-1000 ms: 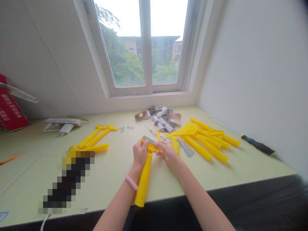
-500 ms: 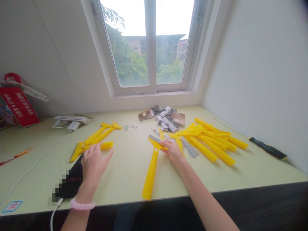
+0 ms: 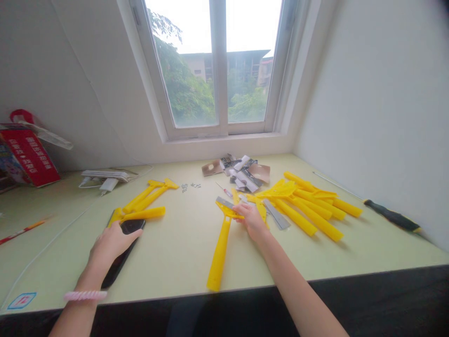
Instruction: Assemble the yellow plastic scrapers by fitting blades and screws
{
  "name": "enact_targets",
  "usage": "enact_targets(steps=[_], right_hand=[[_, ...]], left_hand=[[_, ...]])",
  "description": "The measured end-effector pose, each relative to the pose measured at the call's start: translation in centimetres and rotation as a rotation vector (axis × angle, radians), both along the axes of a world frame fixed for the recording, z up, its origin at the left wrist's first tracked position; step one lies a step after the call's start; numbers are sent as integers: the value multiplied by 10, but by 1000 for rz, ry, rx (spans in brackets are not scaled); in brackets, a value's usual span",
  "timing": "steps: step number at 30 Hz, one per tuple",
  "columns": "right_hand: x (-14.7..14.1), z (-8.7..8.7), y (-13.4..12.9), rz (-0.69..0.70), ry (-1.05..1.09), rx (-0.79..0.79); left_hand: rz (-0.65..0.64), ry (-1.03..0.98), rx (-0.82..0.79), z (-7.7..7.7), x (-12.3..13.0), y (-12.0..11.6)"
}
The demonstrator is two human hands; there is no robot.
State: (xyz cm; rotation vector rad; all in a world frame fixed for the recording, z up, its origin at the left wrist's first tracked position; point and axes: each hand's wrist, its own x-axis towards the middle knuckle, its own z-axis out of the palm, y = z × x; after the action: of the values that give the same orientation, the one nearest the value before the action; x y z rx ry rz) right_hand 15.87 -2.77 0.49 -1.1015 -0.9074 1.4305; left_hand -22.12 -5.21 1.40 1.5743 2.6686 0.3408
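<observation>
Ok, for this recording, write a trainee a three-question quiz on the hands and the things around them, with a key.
1. Which hand is at the black phone, left or right?
2. True or false: the right hand holds a yellow scraper at its head end.
3. Fill in: in the picture, the black-handled screwdriver lies to the ___ of the yellow pile nearest it.

Key:
1. The left hand.
2. True.
3. Right.
</observation>
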Motion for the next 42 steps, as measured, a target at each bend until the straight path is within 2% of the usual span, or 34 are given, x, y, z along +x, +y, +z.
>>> enact_targets(steps=[4, 9, 15, 18, 21, 23, 25, 27, 30, 31, 33, 36, 38, 42], right_hand=[[0, -1, 1, -3, -3, 3], [-1, 0, 1, -9, -1, -8], [-1, 4, -1, -14, 24, -12], [-1, 5, -2, -12, 34, -11], [-2, 4, -1, -12, 25, -15], [-2, 2, 0, -13, 15, -22], [-1, 1, 1, -16, 14, -22], [-1, 1, 1, -12, 31, -8], [0, 1, 1, -2, 62, 26], [-1, 1, 1, 5, 66, 35], [-2, 1, 1, 14, 62, 40], [-4, 1, 0, 14, 49, 38], [-5, 1, 0, 5, 40, 33], [-6, 1, 0, -1, 13, 33]], left_hand=[[48, 96, -59, 7, 14, -1], [52, 90, -79, 13, 21, -2], [23, 43, -67, 7, 6, 4], [6, -15, -66, 10, -1, 4], [-1, -1, 2, 17, 15, 1], [-113, 51, 185, 20, 42, 0], [-320, -94, 358, 20, 80, 0], [-504, -445, 363, 18, 123, 3], [-578, -1019, 184, 13, 182, 12], [-606, -1159, 116, 11, 198, 16], [-632, -1344, 77, 5, 223, 23], [-536, -1460, 165, -4, 240, 31], [-505, -1549, 139, -9, 241, 34], [-579, -1623, 49, -13, 238, 34]])
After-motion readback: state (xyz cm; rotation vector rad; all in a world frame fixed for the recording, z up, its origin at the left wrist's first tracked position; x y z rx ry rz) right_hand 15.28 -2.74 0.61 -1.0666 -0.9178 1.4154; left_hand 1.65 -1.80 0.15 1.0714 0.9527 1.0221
